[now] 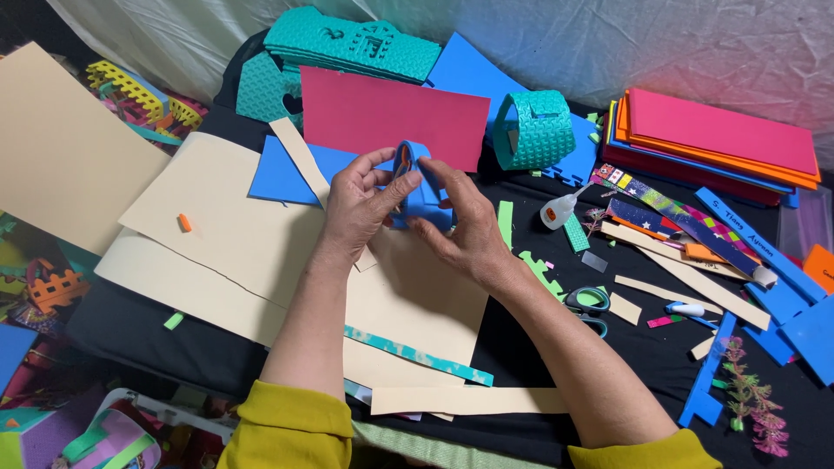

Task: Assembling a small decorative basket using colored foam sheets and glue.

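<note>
Both hands meet over the middle of the table on a small blue foam piece bent into a loop, with an orange bit showing inside it. My left hand pinches its left side between thumb and fingers. My right hand grips its right and lower side, partly hiding it. The piece is held above beige foam sheets and a blue foam sheet.
A red foam sheet and teal textured foam pieces lie behind the hands, with a teal foam ring to the right. A glue bottle, scissors, foam strips and a stack of coloured sheets fill the right side.
</note>
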